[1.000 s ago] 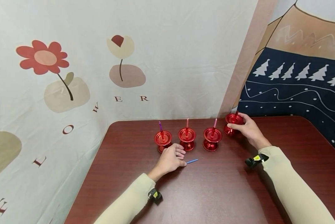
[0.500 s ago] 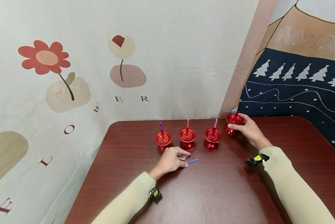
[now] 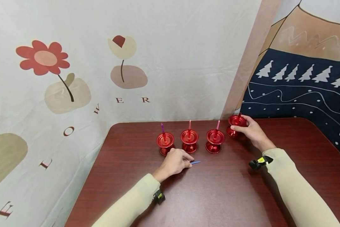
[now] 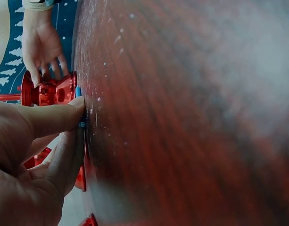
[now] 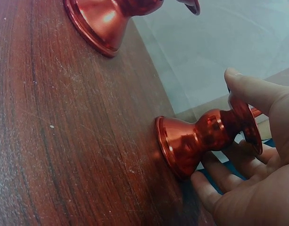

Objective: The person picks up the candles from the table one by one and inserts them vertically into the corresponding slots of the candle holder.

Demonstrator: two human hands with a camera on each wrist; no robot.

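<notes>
On the table, my left hand (image 3: 174, 162) pinches a thin blue candle (image 3: 196, 162) between thumb and fingers. The left wrist view shows the blue candle (image 4: 78, 91) low against the tabletop, partly covered by the thumb. At the far right my right hand (image 3: 250, 130) grips the dish of a red metal candle holder (image 3: 234, 121). In the right wrist view this candle holder (image 5: 182, 141) is upright on the table, thumb on one side of the dish and fingers on the other. A short dark red stem rises from its dish.
Three similar holders stand in a row: the left holder (image 3: 165, 140) bears a purple candle (image 3: 162, 127), the middle holder (image 3: 189, 137) a red candle (image 3: 190, 125), the third holder (image 3: 215, 137) a pink candle (image 3: 218, 125). A printed cloth (image 3: 184, 78) hangs behind the table (image 3: 215, 195).
My left hand has shifted slightly right along the blue candle, and its thumb and fingers have come together on it. The right hand keeps its place on the holder.
</notes>
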